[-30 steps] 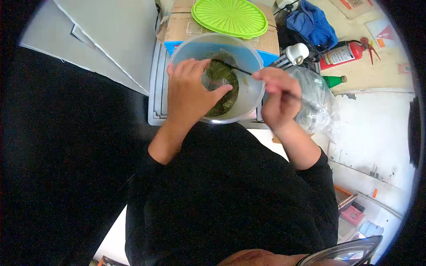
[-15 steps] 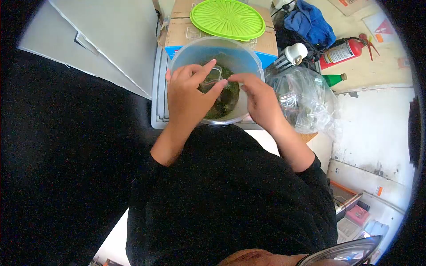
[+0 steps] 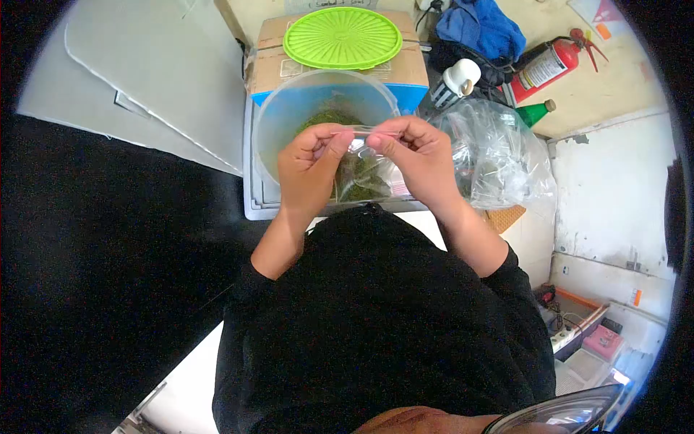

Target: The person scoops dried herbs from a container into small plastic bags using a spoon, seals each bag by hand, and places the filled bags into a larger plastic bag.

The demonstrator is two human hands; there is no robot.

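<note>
A small clear plastic bag (image 3: 365, 170) hangs between my two hands, with dark green stuff showing in or through it. My left hand (image 3: 311, 163) pinches the left part of its top edge between thumb and fingers. The right part of that edge is pinched by my right hand (image 3: 419, 155). Behind and below the bag stands a round translucent tub (image 3: 275, 119) holding green, leafy-looking material (image 3: 331, 117). The bag and my hands hide part of the tub.
A green ribbed lid (image 3: 342, 37) lies on a cardboard box (image 3: 267, 61) behind the tub. To the right are a large clear bag (image 3: 499, 159), a white-topped bottle (image 3: 460, 76), a green bottle (image 3: 536, 112), a blue cloth (image 3: 481, 29) and a red extinguisher (image 3: 546, 71).
The dark, thin utensil seen in my right hand earlier no longer shows. Both hands now pinch the bag's top edge. The view has shifted somewhat.
</note>
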